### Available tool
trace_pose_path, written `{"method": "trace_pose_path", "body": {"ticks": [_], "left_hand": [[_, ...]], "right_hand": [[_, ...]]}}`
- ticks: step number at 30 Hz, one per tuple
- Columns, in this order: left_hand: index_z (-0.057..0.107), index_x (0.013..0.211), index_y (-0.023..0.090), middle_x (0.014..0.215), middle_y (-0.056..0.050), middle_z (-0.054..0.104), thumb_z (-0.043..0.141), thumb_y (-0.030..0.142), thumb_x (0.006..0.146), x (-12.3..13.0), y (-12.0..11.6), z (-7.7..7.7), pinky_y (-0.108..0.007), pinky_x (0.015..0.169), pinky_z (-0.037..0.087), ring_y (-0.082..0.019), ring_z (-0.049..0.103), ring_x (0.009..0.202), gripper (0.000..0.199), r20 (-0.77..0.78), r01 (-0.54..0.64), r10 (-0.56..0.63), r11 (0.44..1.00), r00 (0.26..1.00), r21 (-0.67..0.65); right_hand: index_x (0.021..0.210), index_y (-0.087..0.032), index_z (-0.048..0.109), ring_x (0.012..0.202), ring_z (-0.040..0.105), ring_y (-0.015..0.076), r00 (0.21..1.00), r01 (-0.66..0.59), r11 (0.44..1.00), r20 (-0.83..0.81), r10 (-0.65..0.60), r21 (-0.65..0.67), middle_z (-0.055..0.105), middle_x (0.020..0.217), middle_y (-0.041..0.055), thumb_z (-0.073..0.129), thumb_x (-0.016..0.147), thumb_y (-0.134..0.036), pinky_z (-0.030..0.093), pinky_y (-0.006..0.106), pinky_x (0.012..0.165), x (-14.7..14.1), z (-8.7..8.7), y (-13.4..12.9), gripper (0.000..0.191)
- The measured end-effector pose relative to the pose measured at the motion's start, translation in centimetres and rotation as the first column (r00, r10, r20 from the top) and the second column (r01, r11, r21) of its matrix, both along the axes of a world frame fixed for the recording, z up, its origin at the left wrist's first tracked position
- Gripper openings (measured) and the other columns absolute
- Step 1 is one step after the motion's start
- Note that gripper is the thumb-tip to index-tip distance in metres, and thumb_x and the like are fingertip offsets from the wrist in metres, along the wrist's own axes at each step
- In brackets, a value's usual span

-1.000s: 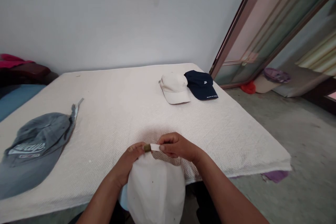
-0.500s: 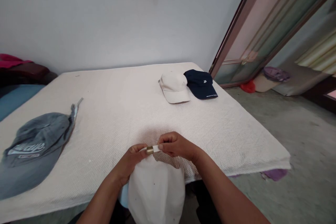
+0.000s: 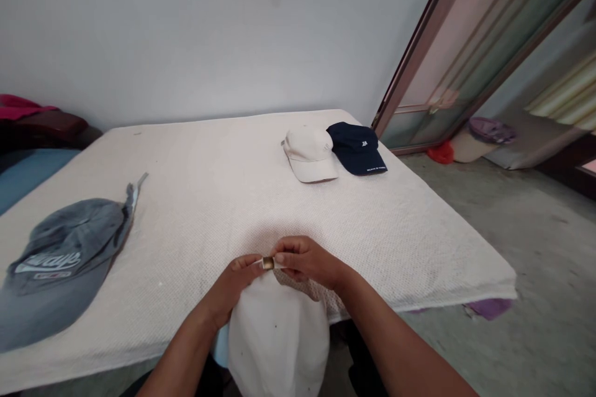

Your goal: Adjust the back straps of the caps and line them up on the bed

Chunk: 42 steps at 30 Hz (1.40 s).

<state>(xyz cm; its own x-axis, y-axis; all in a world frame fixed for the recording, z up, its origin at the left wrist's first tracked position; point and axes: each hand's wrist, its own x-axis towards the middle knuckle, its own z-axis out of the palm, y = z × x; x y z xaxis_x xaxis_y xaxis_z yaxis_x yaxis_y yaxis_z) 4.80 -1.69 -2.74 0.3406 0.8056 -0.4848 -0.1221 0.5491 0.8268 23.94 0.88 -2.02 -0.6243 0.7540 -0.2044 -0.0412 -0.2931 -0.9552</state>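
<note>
The left hand [image 3: 235, 280] grips the white cloth cap [image 3: 279, 335] beside its small brass-coloured metal buckle [image 3: 268, 263]; the right hand [image 3: 305, 260] pinches the white strap [image 3: 277, 265] opposite (presumably steadying the buckle).

Pale wall [image 3: 195, 43] behind a white cloth [image 3: 209, 167], grey floor [image 3: 475, 217] at right

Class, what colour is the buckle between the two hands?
The buckle is brownish gold, head view.
</note>
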Motion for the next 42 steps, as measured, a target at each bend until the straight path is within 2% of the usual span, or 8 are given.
{"method": "trace_pose_path", "body": {"ticks": [3, 8, 14, 21, 27, 31, 35, 42], "left_hand": [[0.068, 0.081, 0.014, 0.072, -0.006, 0.067, 0.065, 0.034, 0.073, 0.0, 0.1, 0.2, -0.024, 0.055, 0.037, -0.014, 0.053, 0.056, 0.022, 0.000, 0.009, -0.009, 1.000, 1.000, 0.024], [0.068, 0.077, 0.015, 0.067, -0.004, 0.065, 0.063, 0.030, 0.073, -0.1, 0.2, 0.2, -0.024, 0.055, 0.038, -0.015, 0.052, 0.058, 0.017, -0.017, -0.023, 0.024, 0.999, 1.000, 0.049], [0.067, 0.075, 0.014, 0.066, -0.004, 0.065, 0.065, 0.030, 0.071, 0.2, 0.0, 0.0, -0.023, 0.055, 0.038, -0.014, 0.052, 0.055, 0.017, -0.005, -0.010, 0.010, 1.000, 1.000, 0.017], [0.066, 0.077, 0.014, 0.068, -0.004, 0.065, 0.064, 0.025, 0.073, 0.3, 0.0, -0.2, -0.022, 0.054, 0.039, -0.012, 0.052, 0.055, 0.012, 0.106, -0.043, 0.046, 0.999, 0.993, -0.024], [0.066, 0.083, 0.014, 0.074, -0.005, 0.065, 0.062, 0.026, 0.075, 0.0, 0.1, 0.0, -0.025, 0.061, 0.043, -0.015, 0.056, 0.063, 0.015, 0.201, -0.068, 0.081, 0.995, 0.976, -0.066], [0.066, 0.083, 0.014, 0.073, -0.004, 0.065, 0.064, 0.026, 0.073, -0.3, 0.1, 0.0, -0.024, 0.058, 0.043, -0.014, 0.056, 0.060, 0.015, 0.192, -0.122, 0.132, 0.990, 0.972, -0.067], [0.066, 0.079, 0.014, 0.066, -0.003, 0.065, 0.066, 0.025, 0.072, -0.4, 0.0, -0.2, -0.023, 0.052, 0.041, -0.012, 0.054, 0.052, 0.013, 0.149, -0.100, 0.112, 0.991, 0.982, -0.089], [0.068, 0.079, 0.014, 0.065, -0.003, 0.066, 0.070, 0.021, 0.065, 0.0, -0.1, 0.1, -0.023, 0.052, 0.039, -0.012, 0.054, 0.052, 0.015, 0.040, -0.038, 0.040, 0.997, 0.998, -0.060]], "right_hand": [[0.091, -0.016, 0.059, 0.050, 0.040, 0.0072, 0.999, 0.046, 0.999, 0.003, -0.046, 0.011, 0.046, 0.058, -0.0036, 0.050, 0.084, -0.032, 0.031, 0.021, 0.048, 0.2, 0.2, 0.1, 0.019], [0.088, -0.018, 0.058, 0.049, 0.042, 0.0069, 0.992, 0.110, 0.993, 0.050, -0.112, 0.039, 0.045, 0.058, -0.0044, 0.052, 0.078, -0.019, 0.031, 0.020, 0.046, 0.0, -0.2, 0.2, 0.012], [0.086, -0.018, 0.058, 0.057, 0.047, 0.0069, 0.985, 0.174, 0.982, -0.007, -0.174, 0.079, 0.051, 0.068, -0.0028, 0.058, 0.077, -0.022, 0.040, 0.021, 0.055, -1.3, -0.8, -0.2, 0.010], [0.089, -0.016, 0.057, 0.050, 0.044, 0.0063, 0.989, 0.115, 0.993, -0.096, -0.113, 0.015, 0.052, 0.061, -0.0024, 0.057, 0.081, -0.028, 0.034, 0.020, 0.048, -1.0, -1.2, -0.3, 0.014], [0.087, -0.015, 0.058, 0.054, 0.052, 0.0092, 0.998, 0.049, 0.998, 0.038, -0.050, 0.025, 0.060, 0.069, 0.0027, 0.048, 0.086, -0.036, 0.041, 0.023, 0.052, 0.4, -0.3, -0.1, 0.024], [0.069, -0.014, 0.054, 0.049, 0.046, 0.0072, 0.997, 0.001, 1.000, 0.071, 0.000, -0.007, 0.054, 0.060, 0.0002, 0.049, 0.086, -0.034, 0.036, 0.021, 0.047, 1.2, -0.1, -0.1, 0.026], [0.068, -0.016, 0.051, 0.044, 0.037, 0.0054, 0.999, 0.041, 0.999, 0.012, -0.041, -0.031, 0.045, 0.052, -0.0050, 0.058, 0.079, -0.028, 0.029, 0.019, 0.043, 1.2, -0.3, -0.1, 0.018], [0.067, -0.015, 0.052, 0.045, 0.038, 0.0049, 0.999, 0.033, 0.999, -0.009, -0.033, 0.015, 0.045, 0.051, -0.0051, 0.058, 0.079, -0.026, 0.028, 0.019, 0.043, 0.4, -0.2, -0.4, 0.017]]}}
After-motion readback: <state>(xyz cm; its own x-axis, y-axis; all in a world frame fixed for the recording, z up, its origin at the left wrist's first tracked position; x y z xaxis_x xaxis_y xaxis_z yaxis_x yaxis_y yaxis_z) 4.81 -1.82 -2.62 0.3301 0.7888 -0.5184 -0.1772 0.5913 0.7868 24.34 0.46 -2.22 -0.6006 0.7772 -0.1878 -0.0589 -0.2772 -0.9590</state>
